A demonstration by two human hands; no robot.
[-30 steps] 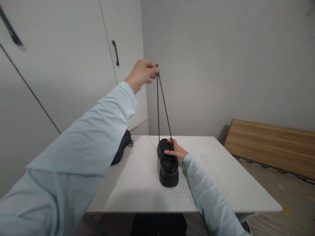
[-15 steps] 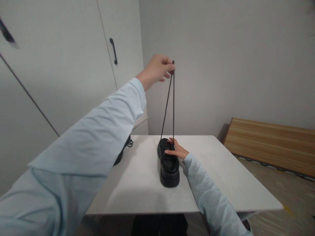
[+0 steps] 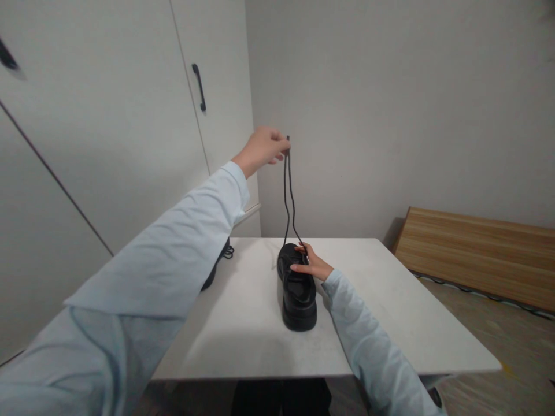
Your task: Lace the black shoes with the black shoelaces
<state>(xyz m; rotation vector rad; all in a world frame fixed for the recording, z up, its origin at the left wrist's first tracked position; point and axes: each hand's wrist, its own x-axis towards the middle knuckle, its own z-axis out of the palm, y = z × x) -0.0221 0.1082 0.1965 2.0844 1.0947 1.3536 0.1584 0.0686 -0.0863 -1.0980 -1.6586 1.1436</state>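
Note:
A black shoe [image 3: 300, 309] rests upright on the white table, its heel towards me. My left hand [image 3: 267, 148] is raised well above it, thumb and fingers pinched on the ends of the dark shoelaces [image 3: 292, 202]. The two strands hang down from the pinch to the shoe, slightly curved and slack. On the shoe's right side, my right hand [image 3: 313, 264] lies against the upper near the lace holes, thumb across the opening and fingers spread around the edge. Part of a second black shoe [image 3: 211, 277] shows behind my left sleeve.
The white table [image 3: 390, 323] spans the middle. White cabinets with black handles [image 3: 199, 86] stand at the left, a grey wall behind. A wood-grain panel [image 3: 477, 251] leans at the right, beyond the table's edge.
My left hand has come down and a little to the left with the lace ends. The strands, taut before, now bend loosely. My right hand and the shoe have stayed in place.

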